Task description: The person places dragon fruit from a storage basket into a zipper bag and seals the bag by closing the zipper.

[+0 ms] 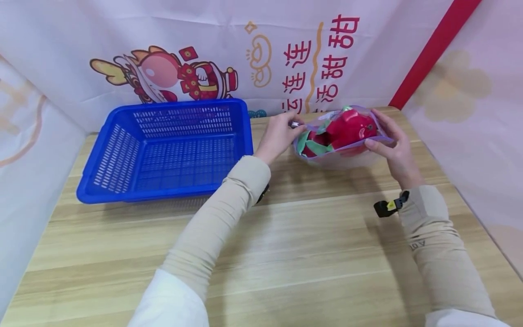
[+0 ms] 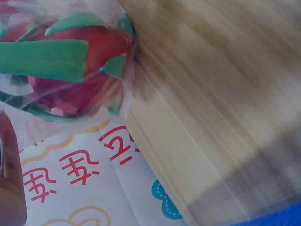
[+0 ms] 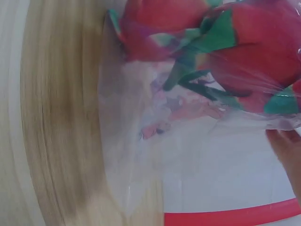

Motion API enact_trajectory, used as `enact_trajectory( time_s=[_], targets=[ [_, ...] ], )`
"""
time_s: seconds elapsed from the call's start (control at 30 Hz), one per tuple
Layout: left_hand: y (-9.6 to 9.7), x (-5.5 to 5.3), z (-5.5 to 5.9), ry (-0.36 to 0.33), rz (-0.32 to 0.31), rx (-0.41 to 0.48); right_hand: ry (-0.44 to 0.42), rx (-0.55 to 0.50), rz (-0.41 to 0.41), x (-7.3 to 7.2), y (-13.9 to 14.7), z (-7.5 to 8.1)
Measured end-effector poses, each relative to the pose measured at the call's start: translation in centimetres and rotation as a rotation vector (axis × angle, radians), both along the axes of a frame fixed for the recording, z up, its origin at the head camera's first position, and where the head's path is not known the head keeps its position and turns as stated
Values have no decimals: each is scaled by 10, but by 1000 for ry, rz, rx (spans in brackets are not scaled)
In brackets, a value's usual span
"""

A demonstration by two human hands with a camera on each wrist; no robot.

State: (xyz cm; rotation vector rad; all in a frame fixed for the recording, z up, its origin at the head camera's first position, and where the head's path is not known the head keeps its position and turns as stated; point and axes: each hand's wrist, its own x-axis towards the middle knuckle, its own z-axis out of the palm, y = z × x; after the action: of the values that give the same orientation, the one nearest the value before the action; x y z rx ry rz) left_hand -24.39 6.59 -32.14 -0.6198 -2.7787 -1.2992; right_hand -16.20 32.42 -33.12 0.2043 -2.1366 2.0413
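Rightward of the blue slotted plastic basket [image 1: 175,105], the left hand [image 1: 279,136] and right hand [image 1: 396,152] pinch opposite rims of a clear plastic bag [image 1: 347,160], seemingly so its mouth gapes around red toy dragon fruits [image 1: 353,128].

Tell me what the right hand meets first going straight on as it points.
Past the edge of the bag that the right hand holds, probably the nearest red fruit inside, just ahead of it; exact depth is unclear.
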Motion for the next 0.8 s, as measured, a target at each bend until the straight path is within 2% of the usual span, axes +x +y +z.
enact_trajectory(
  time_s=[0.07,0.17,0.23,0.3,0.47,0.57,0.63,0.7,0.8],
  targets=[
    [0,1,0,21,39,-26,-38,37,-23,0,-1,0],
    [-1,4,0,100,97,-94,-70,71,-57,-1,-3,-1],
    [-1,6,0,161,121,-116,-58,62,-69,-1,-5,-3],
    [-1,7,-1,189,131,-87,-24,38,-66,-2,-7,-5],
    [-2,8,0,147,152,90,19,13,-48,-6,-16,-7],
    [-2,8,1,137,165,164,51,-13,-89,-10,-21,-7],
    [-1,7,2,121,165,210,65,14,-136,-14,-24,-7],
    [-1,7,2,75,172,266,74,107,-181,-17,-26,-7],
    [-2,6,2,7,198,340,42,227,-213,-21,-29,-10]
  ],
)
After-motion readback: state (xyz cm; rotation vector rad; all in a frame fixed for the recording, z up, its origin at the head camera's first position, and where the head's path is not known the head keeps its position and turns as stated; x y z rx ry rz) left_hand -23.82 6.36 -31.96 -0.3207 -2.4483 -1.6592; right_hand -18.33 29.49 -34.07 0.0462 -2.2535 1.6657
